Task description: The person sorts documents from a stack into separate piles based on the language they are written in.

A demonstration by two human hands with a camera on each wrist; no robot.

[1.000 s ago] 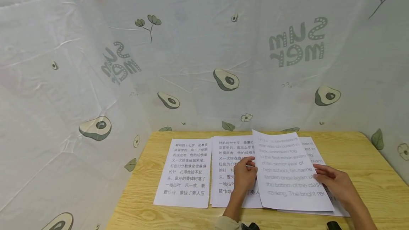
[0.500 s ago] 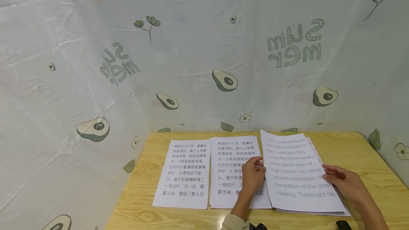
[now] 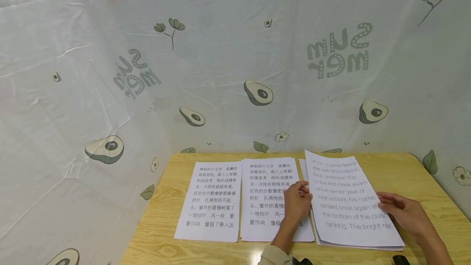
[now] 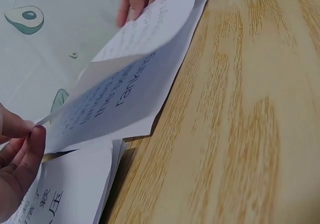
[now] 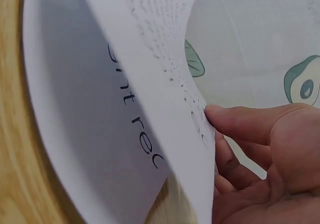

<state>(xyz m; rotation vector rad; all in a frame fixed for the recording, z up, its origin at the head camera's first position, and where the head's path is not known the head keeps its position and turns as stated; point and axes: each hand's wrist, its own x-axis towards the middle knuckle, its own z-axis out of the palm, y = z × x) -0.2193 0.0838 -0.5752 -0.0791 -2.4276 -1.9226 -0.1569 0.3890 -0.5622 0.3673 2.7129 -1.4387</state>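
A printed sheet of paper with English text (image 3: 346,203) is held up by its two side edges, bowed above another English sheet (image 4: 132,101) beneath it. My left hand (image 3: 297,203) pinches its left edge between thumb and fingers, over the right side of the middle stack of Chinese-text sheets (image 3: 266,199). On the opposite edge, my right hand (image 3: 404,214) pinches the sheet, the thumb on the printed face in the right wrist view. The lower sheet mostly hides under the raised one in the head view.
Another Chinese-text sheet (image 3: 207,201) lies at the left of the wooden table (image 3: 154,216). Behind the table hangs a pale curtain (image 3: 220,52) printed with avocados and leaves. A small black object (image 3: 400,259) shows at the bottom edge near the right forearm.
Both hands have carried the English sheet to the right, off the middle stack and over the right-hand pile. The text of the middle stack has come into fuller view.
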